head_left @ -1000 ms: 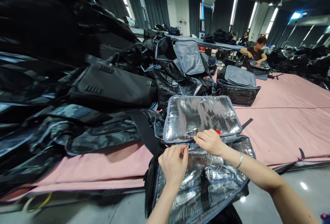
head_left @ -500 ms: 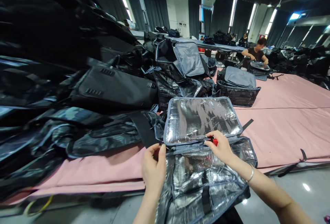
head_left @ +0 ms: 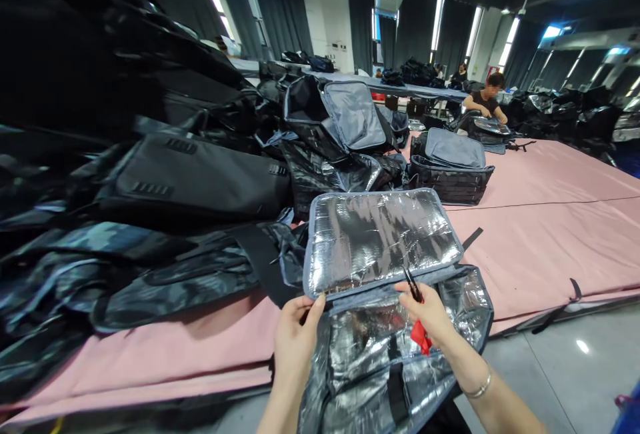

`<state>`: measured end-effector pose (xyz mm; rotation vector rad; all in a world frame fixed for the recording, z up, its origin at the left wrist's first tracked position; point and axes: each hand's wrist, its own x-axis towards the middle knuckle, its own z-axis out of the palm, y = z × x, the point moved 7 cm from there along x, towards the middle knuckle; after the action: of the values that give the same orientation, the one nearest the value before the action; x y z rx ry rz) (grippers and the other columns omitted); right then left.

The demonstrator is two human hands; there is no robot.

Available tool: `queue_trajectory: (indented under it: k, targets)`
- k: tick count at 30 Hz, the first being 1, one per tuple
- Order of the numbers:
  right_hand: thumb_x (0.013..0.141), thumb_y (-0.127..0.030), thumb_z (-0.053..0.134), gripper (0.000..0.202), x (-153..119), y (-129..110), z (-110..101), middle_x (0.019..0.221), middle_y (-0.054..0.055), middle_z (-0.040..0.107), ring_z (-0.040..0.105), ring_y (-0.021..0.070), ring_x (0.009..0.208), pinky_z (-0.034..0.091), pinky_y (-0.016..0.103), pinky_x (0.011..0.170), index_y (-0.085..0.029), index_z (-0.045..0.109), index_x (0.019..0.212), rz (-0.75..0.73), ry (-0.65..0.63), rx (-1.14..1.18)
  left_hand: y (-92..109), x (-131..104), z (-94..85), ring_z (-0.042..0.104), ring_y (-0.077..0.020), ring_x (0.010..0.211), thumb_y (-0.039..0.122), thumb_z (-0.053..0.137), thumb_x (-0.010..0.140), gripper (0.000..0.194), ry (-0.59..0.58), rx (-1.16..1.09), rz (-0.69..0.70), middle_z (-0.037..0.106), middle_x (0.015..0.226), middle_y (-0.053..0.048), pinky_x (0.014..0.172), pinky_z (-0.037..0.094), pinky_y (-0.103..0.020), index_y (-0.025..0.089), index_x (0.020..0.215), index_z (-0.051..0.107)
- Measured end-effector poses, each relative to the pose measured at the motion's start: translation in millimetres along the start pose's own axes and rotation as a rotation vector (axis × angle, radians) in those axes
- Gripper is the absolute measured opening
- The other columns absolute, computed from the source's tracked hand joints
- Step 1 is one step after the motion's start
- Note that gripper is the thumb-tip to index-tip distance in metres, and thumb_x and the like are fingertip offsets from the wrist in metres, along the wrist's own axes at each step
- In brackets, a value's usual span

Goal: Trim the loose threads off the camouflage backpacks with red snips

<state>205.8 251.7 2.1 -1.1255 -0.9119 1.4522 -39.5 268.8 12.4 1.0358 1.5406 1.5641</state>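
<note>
Centrally, low in the frame, a silver-lined insulated bag (head_left: 360, 347) lies open, its quilted foil lid (head_left: 380, 237) folded back over the pink-covered table (head_left: 540, 241). The left hand (head_left: 297, 331) has its thumb and forefinger clamped on the lid's near left corner. Right of it, the right hand (head_left: 425, 311) grips small black thread snips (head_left: 413, 286), fingers closed around them, blades pointing up beside the lid's near edge; a red cloth scrap (head_left: 421, 337) hangs below that palm. At upper right, a person (head_left: 486, 102) bends over another bag (head_left: 490, 127).

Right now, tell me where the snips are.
In the head view, the snips are in the right hand, tips at the near edge of the silver lid.
</note>
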Motion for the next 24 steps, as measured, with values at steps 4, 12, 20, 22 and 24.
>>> queue_trajectory:
  k: [4,12,20,22,24]
  targets:
    - [0.058,-0.052,0.073,0.053,3.6,3.9,-13.1,0.043,-0.012,0.029,0.020,0.0034,0.038,0.014,0.018,0.038,-0.011,0.062,0.089,0.046,0.081,0.076,-1.1,-9.2,-3.4,0.050,-0.0127,0.068,0.048,0.074,0.054,0.041,0.011,-0.100,-0.024,0.052,0.069,0.003,0.067,0.040,-0.025,0.018,0.071,0.050]
    - [0.058,-0.055,0.072,0.044,13.9,12.6,-13.4,0.037,-0.011,0.029,0.021,0.0039,0.035,0.014,0.019,0.036,-0.013,0.060,0.065,-0.021,0.209,0.168,-16.5,-18.7,-21.8,0.052,-0.0135,0.070,0.046,0.076,0.051,0.043,-0.004,-0.105,-0.051,0.056,0.072,0.002,0.070,0.041,-0.026,0.019,0.074,0.052]
    - [0.064,-0.055,0.069,0.044,10.1,12.1,-21.0,0.039,-0.011,0.029,0.021,0.0034,0.036,0.014,0.018,0.037,-0.012,0.061,0.070,-0.055,0.243,0.190,-12.3,-26.6,-23.6,0.051,-0.0141,0.073,0.048,0.077,0.048,0.044,-0.011,-0.085,-0.057,0.056,0.072,0.002,0.073,0.040,-0.027,0.019,0.073,0.054]
    - [0.062,-0.055,0.071,0.045,12.4,10.3,-25.2,0.039,-0.011,0.029,0.021,0.0033,0.036,0.014,0.018,0.036,-0.012,0.059,0.067,-0.045,0.270,0.209,-15.5,-29.8,-24.2,0.051,-0.0142,0.073,0.048,0.078,0.046,0.046,-0.021,-0.093,-0.079,0.056,0.072,0.002,0.074,0.041,-0.027,0.019,0.072,0.054]
    - [0.057,-0.054,0.074,0.045,15.1,10.0,-25.9,0.039,-0.011,0.029,0.022,0.0034,0.036,0.015,0.018,0.036,-0.013,0.056,0.063,-0.027,0.282,0.227,-18.1,-31.1,-25.5,0.051,-0.0145,0.074,0.048,0.078,0.045,0.046,-0.023,-0.099,-0.090,0.057,0.073,0.002,0.076,0.041,-0.028,0.020,0.072,0.054]
